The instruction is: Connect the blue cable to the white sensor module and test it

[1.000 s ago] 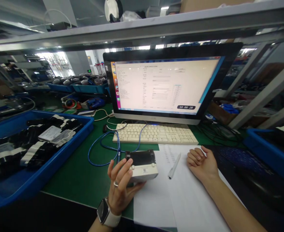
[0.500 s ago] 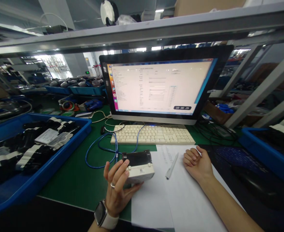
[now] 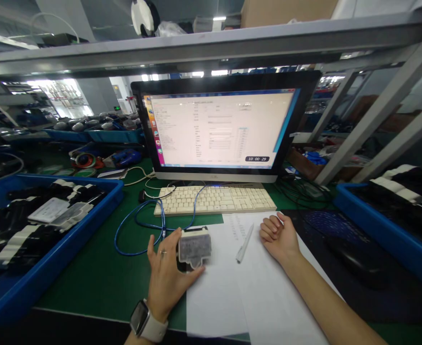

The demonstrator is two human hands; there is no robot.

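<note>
Since 1 second ago, the boxy plastic device [image 3: 194,247] has been tipped upright, its grey face turned near, clamped in the left hand [image 3: 166,275] fingers on white paper [image 3: 228,292]; right hand [image 3: 278,235] lies curled.

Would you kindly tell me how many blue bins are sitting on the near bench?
2: one blue bin at the left, full of black and white parts, and another blue bin at the right edge. Further trays behind may be partly hidden.
</note>
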